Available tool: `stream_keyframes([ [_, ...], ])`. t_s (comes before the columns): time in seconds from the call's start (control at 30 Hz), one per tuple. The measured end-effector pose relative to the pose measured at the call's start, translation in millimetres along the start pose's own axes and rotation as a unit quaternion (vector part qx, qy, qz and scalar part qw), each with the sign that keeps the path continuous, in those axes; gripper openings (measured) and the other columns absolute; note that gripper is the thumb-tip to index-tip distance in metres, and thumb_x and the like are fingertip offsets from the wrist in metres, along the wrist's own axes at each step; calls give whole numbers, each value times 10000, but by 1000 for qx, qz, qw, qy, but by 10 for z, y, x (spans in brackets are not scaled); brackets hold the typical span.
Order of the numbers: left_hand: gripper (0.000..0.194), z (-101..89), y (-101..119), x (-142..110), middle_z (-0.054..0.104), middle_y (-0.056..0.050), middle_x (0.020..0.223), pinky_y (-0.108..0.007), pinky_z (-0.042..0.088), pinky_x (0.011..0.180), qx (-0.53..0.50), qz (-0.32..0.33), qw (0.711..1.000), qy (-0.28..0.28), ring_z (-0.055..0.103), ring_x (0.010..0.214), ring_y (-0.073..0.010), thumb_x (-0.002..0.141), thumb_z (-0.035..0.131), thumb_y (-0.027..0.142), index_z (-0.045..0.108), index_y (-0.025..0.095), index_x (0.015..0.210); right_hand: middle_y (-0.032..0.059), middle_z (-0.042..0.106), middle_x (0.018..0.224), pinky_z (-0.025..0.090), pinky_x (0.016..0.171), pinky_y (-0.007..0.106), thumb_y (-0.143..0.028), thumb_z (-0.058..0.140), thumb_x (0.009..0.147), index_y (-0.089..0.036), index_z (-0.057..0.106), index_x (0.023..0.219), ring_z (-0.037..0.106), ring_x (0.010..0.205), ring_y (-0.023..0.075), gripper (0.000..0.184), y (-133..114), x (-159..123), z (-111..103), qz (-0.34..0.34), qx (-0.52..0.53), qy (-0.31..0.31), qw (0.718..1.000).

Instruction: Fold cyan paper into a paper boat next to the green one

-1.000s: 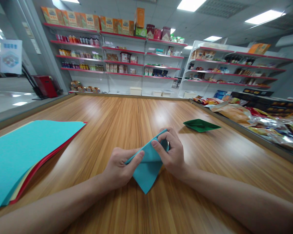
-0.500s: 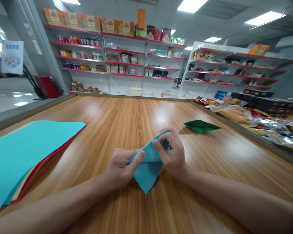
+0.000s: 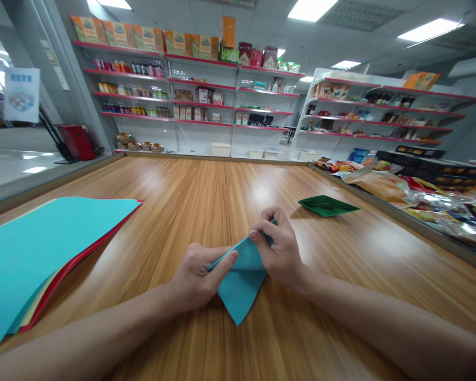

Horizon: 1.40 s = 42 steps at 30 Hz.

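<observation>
A sheet of blue paper [image 3: 241, 288], partly folded, is held between both hands just above the table. One pointed corner hangs down toward me, and a crease runs across its middle. My left hand [image 3: 202, 272] pinches the left end of the upper folded edge between thumb and fingers. At the right end of that edge, my right hand [image 3: 280, 246] grips the paper with thumb and curled fingers, which hide part of it. A folded green paper boat [image 3: 327, 206] rests on the table beyond my right hand.
A stack of coloured paper [image 3: 59, 243], blue on top with cream and red beneath, lies at the left of the wooden table [image 3: 182, 201]. Packaged snacks [image 3: 432, 201] lie beyond the right edge. Stocked shelves [image 3: 198, 90] stand behind the table.
My right hand has shifted its grip on the upper edge, its fingers now more curled. The blue paper's lower tip has come slightly lower, toward me. The green boat and paper stack stay put.
</observation>
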<state>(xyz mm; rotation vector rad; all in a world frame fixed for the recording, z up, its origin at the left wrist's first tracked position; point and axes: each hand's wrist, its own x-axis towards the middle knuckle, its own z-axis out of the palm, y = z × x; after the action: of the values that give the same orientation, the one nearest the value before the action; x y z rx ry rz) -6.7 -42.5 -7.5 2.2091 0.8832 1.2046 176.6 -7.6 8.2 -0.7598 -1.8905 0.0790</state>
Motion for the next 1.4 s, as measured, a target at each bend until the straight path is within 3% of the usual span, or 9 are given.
stream_keyframes([
  [0.13, 342, 0, -25, 5, 236, 61, 507, -181, 208, 400, 15, -8, 1000, 5, 257, 409, -44, 915, 443, 243, 564, 137, 613, 33, 390, 789, 392, 684, 335, -147, 525, 842, -168, 574, 712, 421, 791, 175, 140, 15, 11, -13, -11, -5, 12, 1000],
  [0.3, 496, 4, -80, 17, 164, 63, 475, -196, 148, 381, 43, 0, 998, 36, 180, 388, -34, 917, 427, 260, 239, 156, 470, 29, 378, 778, 385, 671, 336, -150, 524, 844, -169, 572, 705, 415, 776, 174, 148, 48, 37, -38, -2, -9, 33, 999],
  [0.5, 468, -18, -92, -9, 159, 63, 477, -215, 146, 401, 35, 30, 999, 28, 169, 386, -38, 916, 406, 250, 221, 165, 495, 28, 381, 775, 378, 665, 331, -156, 528, 843, -167, 576, 693, 415, 771, 172, 159, 40, 43, -29, -1, -9, 20, 1000],
  [0.6, 465, -83, -89, -1, 219, 52, 477, -209, 183, 408, -57, -39, 996, -56, 230, 405, -52, 918, 380, 334, 279, 171, 494, 30, 387, 769, 378, 670, 335, -167, 522, 849, -163, 581, 688, 418, 769, 174, 171, 57, 34, -26, 2, -10, 3, 1000],
  [0.73, 441, -184, -136, 51, 398, 20, 483, -206, 267, 398, -244, -150, 938, -193, 371, 419, -84, 847, 449, 475, 443, 158, 540, 32, 403, 762, 371, 674, 345, -181, 516, 851, -152, 595, 671, 427, 757, 173, 199, 55, 22, -16, 13, -6, -30, 999],
  [0.9, 541, -200, -185, 107, 399, 21, 439, -209, 252, 368, -307, -197, 894, -260, 314, 391, -77, 813, 412, 604, 410, 171, 490, 23, 420, 766, 355, 678, 339, -142, 538, 819, -153, 610, 663, 444, 755, 160, 173, -90, -18, 23, -1, 25, -133, 991],
  [1.03, 516, -146, -122, 82, 292, 62, 378, -197, 171, 332, -193, -175, 917, -302, 217, 342, -53, 864, 437, 479, 332, 187, 451, 20, 431, 788, 348, 708, 345, -152, 565, 807, -168, 629, 680, 458, 787, 160, 143, -194, -56, 41, -26, 19, -202, 979],
  [1.27, 481, -116, -67, 20, 231, 67, 388, -206, 137, 347, -125, -71, 965, -218, 194, 354, -50, 890, 394, 320, 232, 190, 455, 43, 506, 897, 395, 771, 352, -218, 583, 820, -187, 629, 848, 501, 867, 178, 62, -182, -4, 6, 12, 69, -236, 969],
  [1.4, 477, -122, -67, 15, 213, 67, 410, -222, 134, 366, -120, -58, 970, -204, 193, 364, -50, 896, 381, 330, 219, 192, 470, 39, 559, 910, 411, 744, 327, -235, 620, 790, -185, 557, 976, 520, 841, 172, 203, -127, 17, 0, 47, 114, -240, 963],
])
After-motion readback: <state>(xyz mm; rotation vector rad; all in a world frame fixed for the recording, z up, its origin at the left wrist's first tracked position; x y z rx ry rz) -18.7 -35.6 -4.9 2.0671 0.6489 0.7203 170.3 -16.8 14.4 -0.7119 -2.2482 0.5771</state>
